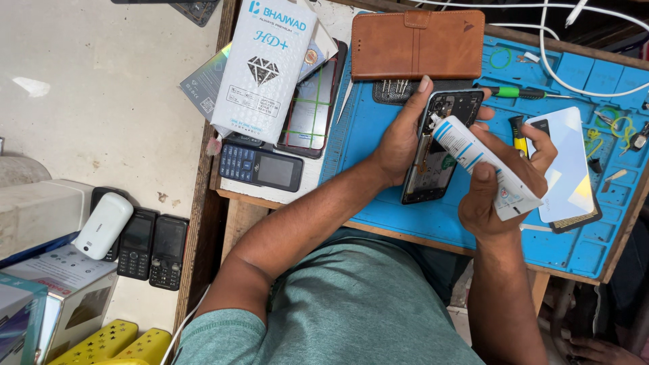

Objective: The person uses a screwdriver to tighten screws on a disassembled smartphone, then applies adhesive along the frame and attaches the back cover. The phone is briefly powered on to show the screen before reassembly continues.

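Note:
My left hand (400, 138) grips an opened black smartphone (443, 149) with its back removed, circuit parts showing, over the blue repair mat (405, 216). My right hand (503, 182) squeezes a white tube with blue stripes (483, 169), its nozzle touching the phone's upper left edge near the camera. A white phone back cover (568, 162) lies on the mat just right of my right hand.
A brown leather wallet case (417, 44) lies above the phone. A green-handled screwdriver (524, 92), a yellow tool (518, 132) and white cables (574, 81) sit on the mat. White screen-protector packets (263, 67) and a keypad phone (260, 167) lie left. More keypad phones (152, 247) rest on the floor.

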